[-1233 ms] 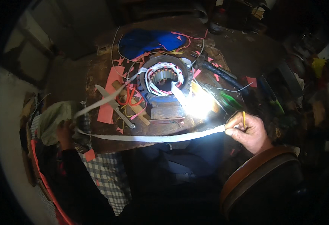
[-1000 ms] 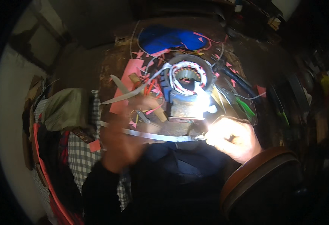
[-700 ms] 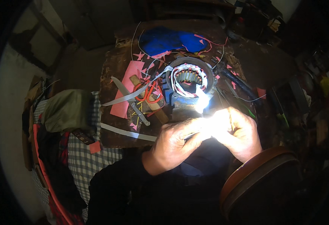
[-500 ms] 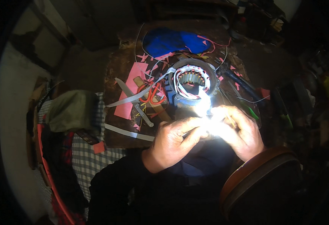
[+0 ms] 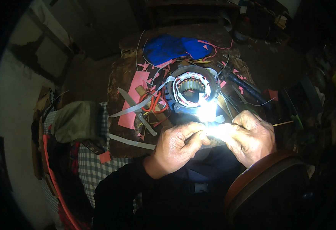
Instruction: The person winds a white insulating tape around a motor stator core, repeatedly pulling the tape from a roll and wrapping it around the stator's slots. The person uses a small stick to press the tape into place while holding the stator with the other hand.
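Observation:
A motor stator (image 5: 193, 103) stands on the table, its ring of windings (image 5: 185, 100) bound with white tape. Just in front of it my hands meet in a patch of glare. My left hand (image 5: 175, 145) pinches thumb against forefinger, but the glare swallows what lies between them. My right hand (image 5: 254, 140) is closed, fingers curled, and a thin yellow stick (image 5: 283, 123) juts out from its right side. One white tape strip (image 5: 133, 111) trails left from the stator. Another white strip (image 5: 131, 142) runs behind my left hand, where its end is hidden.
Left of the stator lie red-handled scissors (image 5: 158, 107), a knife (image 5: 147, 123) and a pink sheet (image 5: 131, 111). Blue cloth (image 5: 168, 49) and pink scraps are behind. A hammer-like dark tool (image 5: 244, 86) rests at right. A brown round-rimmed object (image 5: 263, 168) stands near my right forearm.
My right hand has shifted slightly right and turned, its fingers curling more. The yellow stick now points out to the right. The whole view has tilted a little; my left hand keeps its pinch.

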Motion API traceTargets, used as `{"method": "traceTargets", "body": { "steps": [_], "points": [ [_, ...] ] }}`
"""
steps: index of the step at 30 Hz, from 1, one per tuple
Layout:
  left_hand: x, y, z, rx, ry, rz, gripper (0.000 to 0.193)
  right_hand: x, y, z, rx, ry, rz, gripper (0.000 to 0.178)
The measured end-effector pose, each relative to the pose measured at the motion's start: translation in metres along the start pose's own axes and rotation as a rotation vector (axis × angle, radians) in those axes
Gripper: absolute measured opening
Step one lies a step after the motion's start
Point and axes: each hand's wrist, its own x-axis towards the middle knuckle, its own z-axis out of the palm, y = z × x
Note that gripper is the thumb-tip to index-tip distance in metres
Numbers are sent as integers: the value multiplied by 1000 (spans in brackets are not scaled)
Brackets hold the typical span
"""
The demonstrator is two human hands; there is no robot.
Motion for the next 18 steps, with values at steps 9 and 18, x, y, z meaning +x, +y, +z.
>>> {"method": "traceTargets", "body": {
  "steps": [9, 18],
  "points": [
    [8, 4, -4, 49, -22, -69, 10, 8, 2, 9, 78, -146, 139, 32],
    [14, -4, -13, -100, 171, -263, 13, 36, 31, 20, -16, -337, 72, 44]
  ]
}}
